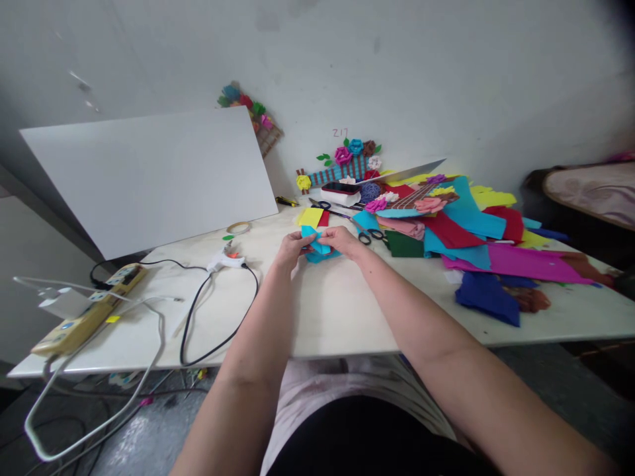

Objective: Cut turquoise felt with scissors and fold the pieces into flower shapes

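Observation:
Both hands meet over the middle of the white table, gripping a bright blue piece of craft paper. My left hand pinches its left side, and my right hand pinches the right side with thumb and fingers. More blue paper shows just under the hands, lying low near the tabletop. Right behind them are yellow square sheets and a red sheet. Black-handled scissors rest to the right of my right hand. The palms and some fingertips are hidden.
A white glue gun with a black cord lies left, near a tape roll and a power strip. Coloured paper is heaped at right. A white board leans on the wall. Paper flowers stand at the back.

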`<action>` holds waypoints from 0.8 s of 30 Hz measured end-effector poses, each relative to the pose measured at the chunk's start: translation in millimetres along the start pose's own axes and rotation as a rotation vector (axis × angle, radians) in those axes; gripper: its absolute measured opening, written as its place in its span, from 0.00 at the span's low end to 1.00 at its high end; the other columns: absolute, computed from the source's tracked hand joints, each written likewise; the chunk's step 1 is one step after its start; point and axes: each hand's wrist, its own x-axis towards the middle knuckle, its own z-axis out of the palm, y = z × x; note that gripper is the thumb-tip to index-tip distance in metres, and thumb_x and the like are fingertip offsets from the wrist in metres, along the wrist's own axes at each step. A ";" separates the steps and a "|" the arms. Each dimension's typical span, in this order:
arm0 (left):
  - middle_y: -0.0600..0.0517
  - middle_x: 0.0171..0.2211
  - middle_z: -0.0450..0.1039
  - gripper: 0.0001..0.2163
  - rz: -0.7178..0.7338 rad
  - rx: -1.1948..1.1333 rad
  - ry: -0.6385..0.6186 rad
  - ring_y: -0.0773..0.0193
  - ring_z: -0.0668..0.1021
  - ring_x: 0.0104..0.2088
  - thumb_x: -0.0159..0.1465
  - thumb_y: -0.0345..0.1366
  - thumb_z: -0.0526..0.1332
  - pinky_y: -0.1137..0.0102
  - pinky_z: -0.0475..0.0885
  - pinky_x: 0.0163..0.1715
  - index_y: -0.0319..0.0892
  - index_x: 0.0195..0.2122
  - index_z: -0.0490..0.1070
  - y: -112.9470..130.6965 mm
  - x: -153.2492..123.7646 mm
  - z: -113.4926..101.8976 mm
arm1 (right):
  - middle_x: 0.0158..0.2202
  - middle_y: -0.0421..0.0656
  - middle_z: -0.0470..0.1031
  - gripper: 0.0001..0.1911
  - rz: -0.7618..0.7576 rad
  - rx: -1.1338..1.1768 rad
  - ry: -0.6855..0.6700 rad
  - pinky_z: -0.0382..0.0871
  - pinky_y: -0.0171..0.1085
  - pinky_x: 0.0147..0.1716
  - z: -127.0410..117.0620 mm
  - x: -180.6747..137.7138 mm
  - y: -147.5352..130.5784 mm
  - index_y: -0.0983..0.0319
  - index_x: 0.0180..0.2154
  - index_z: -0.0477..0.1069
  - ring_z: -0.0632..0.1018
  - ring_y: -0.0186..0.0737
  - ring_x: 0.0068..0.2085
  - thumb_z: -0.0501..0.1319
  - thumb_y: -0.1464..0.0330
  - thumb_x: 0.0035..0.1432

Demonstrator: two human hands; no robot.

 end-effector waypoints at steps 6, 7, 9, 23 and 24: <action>0.51 0.22 0.72 0.17 0.041 -0.024 0.094 0.68 0.72 0.23 0.41 0.43 0.70 0.70 0.70 0.29 0.36 0.25 0.71 -2.6 2.1 3.8 | 0.17 0.37 0.68 0.12 0.052 0.087 -0.005 0.66 0.31 0.20 0.8 3.0 4.6 0.65 0.22 0.67 0.70 0.31 0.19 0.66 0.63 0.44; 0.51 0.22 0.72 0.17 0.045 -0.036 0.100 0.68 0.73 0.23 0.41 0.44 0.70 0.70 0.70 0.30 0.36 0.25 0.70 -3.2 2.2 5.0 | 0.18 0.37 0.69 0.13 0.066 0.103 -0.003 0.67 0.31 0.21 1.2 4.2 5.9 0.65 0.23 0.67 0.71 0.31 0.20 0.66 0.63 0.44; 0.52 0.22 0.71 0.17 0.045 -0.053 0.112 0.68 0.73 0.23 0.41 0.44 0.70 0.70 0.70 0.30 0.37 0.25 0.70 -4.0 2.2 7.0 | 0.19 0.37 0.70 0.13 0.069 0.128 0.015 0.68 0.31 0.21 2.3 5.9 7.2 0.65 0.24 0.67 0.72 0.31 0.20 0.68 0.64 0.42; 0.54 0.19 0.69 0.15 0.055 -0.020 0.070 0.71 0.70 0.19 0.42 0.41 0.70 0.71 0.68 0.24 0.36 0.25 0.70 0.2 -0.3 8.1 | 0.18 0.38 0.70 0.13 0.043 0.161 0.105 0.67 0.32 0.18 -6.0 8.5 8.7 0.65 0.27 0.70 0.70 0.32 0.18 0.66 0.62 0.44; 0.54 0.19 0.70 0.15 0.063 -0.028 0.065 0.70 0.70 0.19 0.42 0.41 0.69 0.72 0.69 0.25 0.36 0.26 0.70 -0.8 0.2 8.1 | 0.18 0.39 0.71 0.13 0.066 0.171 0.080 0.67 0.32 0.18 -5.2 7.2 7.3 0.65 0.28 0.70 0.70 0.32 0.18 0.66 0.62 0.44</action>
